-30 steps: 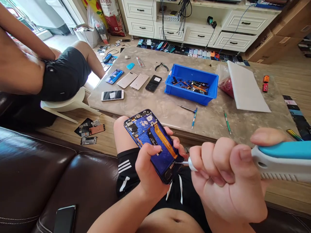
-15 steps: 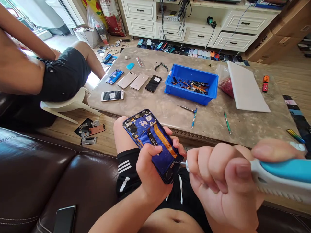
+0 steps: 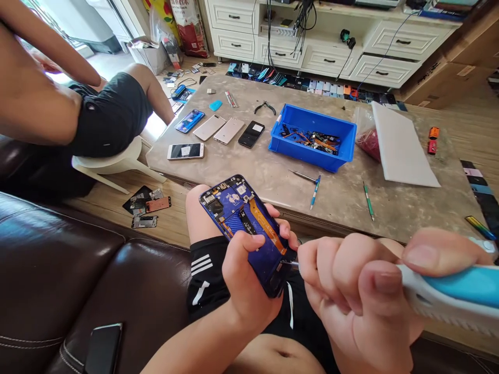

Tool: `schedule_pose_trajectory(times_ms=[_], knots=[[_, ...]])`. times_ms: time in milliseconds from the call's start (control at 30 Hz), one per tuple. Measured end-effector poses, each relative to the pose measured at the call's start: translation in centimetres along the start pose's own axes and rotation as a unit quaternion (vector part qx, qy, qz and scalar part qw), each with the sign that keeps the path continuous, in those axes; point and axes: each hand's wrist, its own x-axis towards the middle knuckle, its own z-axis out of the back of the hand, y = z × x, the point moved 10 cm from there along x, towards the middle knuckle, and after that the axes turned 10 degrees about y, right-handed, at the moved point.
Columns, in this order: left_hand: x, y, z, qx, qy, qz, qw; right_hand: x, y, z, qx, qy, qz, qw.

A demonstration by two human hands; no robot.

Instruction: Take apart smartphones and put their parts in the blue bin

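Note:
My left hand (image 3: 249,270) is wrapped around an opened phone (image 3: 259,254), its thumb lying over the exposed inside. The phone has a blue inner face, an orange ribbon cable and a black strip, and it is tilted above my lap. My right hand (image 3: 351,285) is closed around a screwdriver (image 3: 460,291) with a thick white and light-blue handle. Its thin metal shaft reaches the phone's lower end, where the exact contact of the tip is too small to make out. Fingers cover much of the screwdriver's front part.
On the stone-topped table (image 3: 249,176) are a blue bin (image 3: 312,161) of small parts, several phones, pliers (image 3: 265,107), tweezers (image 3: 304,175), a blue pen-like tool (image 3: 315,192), a green one (image 3: 368,201) and white foam (image 3: 405,145). Another person (image 3: 109,114) sits at left. A dark phone (image 3: 103,348) lies on the sofa.
The whole view has shifted slightly, moving the table and bin rightward in the picture. The phone and screwdriver stay together in nearly the same pose, and both hands keep their hold.

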Motion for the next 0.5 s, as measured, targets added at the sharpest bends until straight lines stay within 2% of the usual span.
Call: schedule_pose_trajectory(times_ms=[200,333,500], knots=[[-0.01,-0.02,-0.24,-0.007,0.017,-0.002,1.0,0.32,0.77,-0.29,0.02,0.0,0.035,0.999],[0.21,-0.04,-0.06,-0.006,0.022,-0.009,1.0,0.05,0.4,-0.34,0.043,-0.01,0.053,0.998],[0.48,0.2,0.55,-0.011,0.024,0.0,1.0,-0.42,0.16,-0.68,0.074,-0.028,0.116,0.99]])
